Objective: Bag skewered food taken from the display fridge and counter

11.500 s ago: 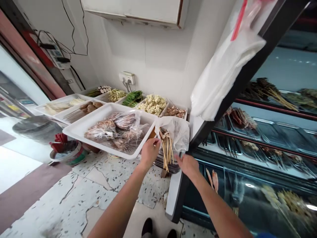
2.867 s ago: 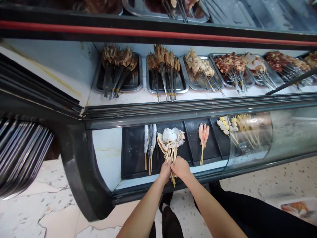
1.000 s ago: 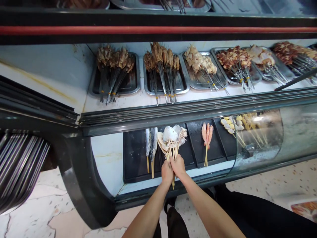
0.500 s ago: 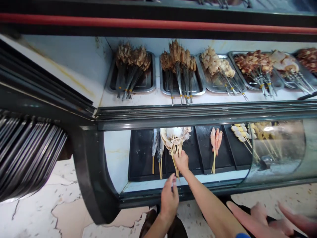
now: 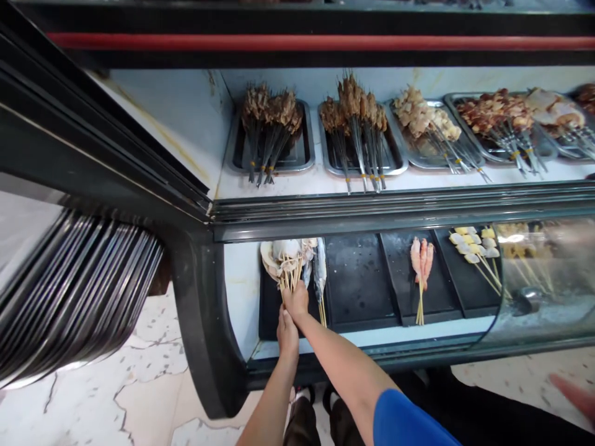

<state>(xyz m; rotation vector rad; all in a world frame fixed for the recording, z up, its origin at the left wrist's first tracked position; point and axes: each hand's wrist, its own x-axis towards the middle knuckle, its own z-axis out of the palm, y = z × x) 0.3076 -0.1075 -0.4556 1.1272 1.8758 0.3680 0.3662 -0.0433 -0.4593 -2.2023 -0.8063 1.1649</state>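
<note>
A bundle of pale squid-like seafood skewers (image 5: 286, 251) is over the far-left black tray in the lower case. My right hand (image 5: 296, 301) is closed around its wooden sticks just below the food. Right under it, my left hand (image 5: 287, 334) closes on the lower stick ends, which its fingers mostly hide. Silvery fish skewers (image 5: 320, 272) lie just right of the bundle, partly covered by it. Three pink shrimp skewers (image 5: 421, 266) rest on a tray farther right.
Metal trays (image 5: 307, 162) of meat skewers line the upper shelf. Yellow-and-white skewers (image 5: 474, 244) lie beside curved glass (image 5: 553, 291). Stacked metal trays (image 5: 83, 291) stand at left. Another person's blurred hand (image 5: 574, 396) shows at the right edge.
The squid bundle has moved left, from right of the fish skewers to their left. My left hand has come up to the sticks. The view has shifted, and the other person's hand has drawn away right.
</note>
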